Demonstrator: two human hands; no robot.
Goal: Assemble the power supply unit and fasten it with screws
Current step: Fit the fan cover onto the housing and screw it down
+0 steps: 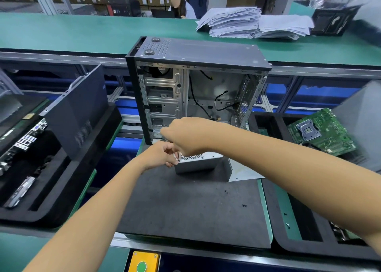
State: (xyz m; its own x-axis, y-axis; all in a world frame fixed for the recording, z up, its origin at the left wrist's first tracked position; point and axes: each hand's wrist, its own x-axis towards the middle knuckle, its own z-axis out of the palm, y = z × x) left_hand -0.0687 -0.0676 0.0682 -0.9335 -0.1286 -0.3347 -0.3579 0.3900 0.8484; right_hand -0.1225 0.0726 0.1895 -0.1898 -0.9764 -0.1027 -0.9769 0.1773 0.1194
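**Both hands meet at the power supply, below the open case**

Yellow button box (pixel 144 261) with its green button sits at the bench's near edge, closest to the camera. Beyond it spreads the dark foam mat (pixel 185 205), and at the mat's far end stands the open computer case (pixel 195 81), upright, cables loose inside. Just in front of the case's lower opening lies the grey power supply unit (pixel 198 162), its mesh face up. The right hand (pixel 183 135) reaches across over the unit's left end, fingers curled; whether they hold anything cannot be told. The left hand (pixel 162 156) has its fingers curled at the unit's left corner, pinching something thin and dark. Small black screws (pixel 244 205) lie scattered on the mat, well apart from both hands.
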